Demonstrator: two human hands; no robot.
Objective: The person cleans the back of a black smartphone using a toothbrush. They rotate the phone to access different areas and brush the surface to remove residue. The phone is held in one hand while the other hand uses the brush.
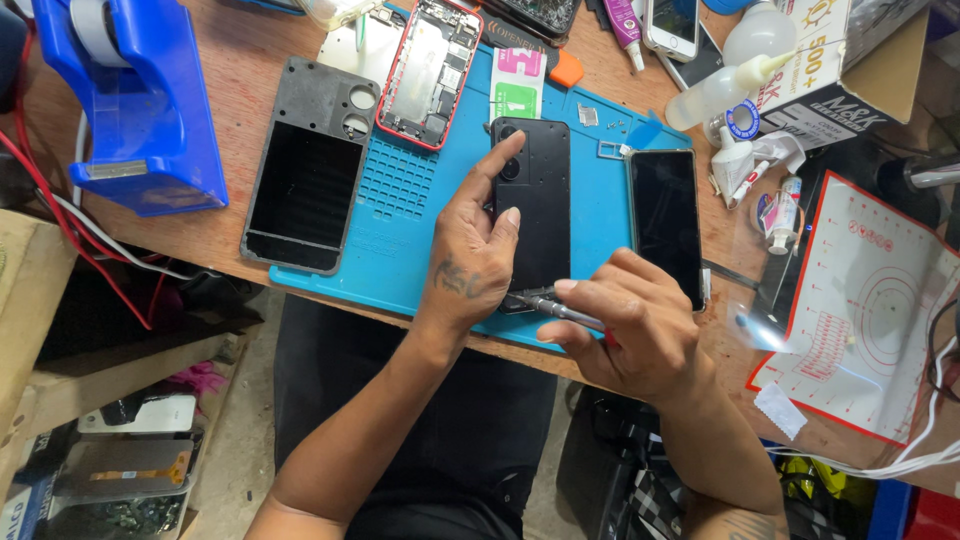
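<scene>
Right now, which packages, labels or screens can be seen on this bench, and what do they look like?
Dark phone screen: right of the blue mat, black rectangle.
Cardboard box: top right, white and brown.
Small packet: top centre, white, pink and green.
Phone: top edge, white frame, pale screen.

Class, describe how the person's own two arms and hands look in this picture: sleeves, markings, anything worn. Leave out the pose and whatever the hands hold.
Both forearms are bare, with no sleeves in view. The left hand carries a dark tattoo on its back, near the wrist. The right hand shows no gloves, rings or watch; a dark marking shows on the right forearm at the picture's bottom edge. No gloves, rings or watch show on the left hand either.
</scene>
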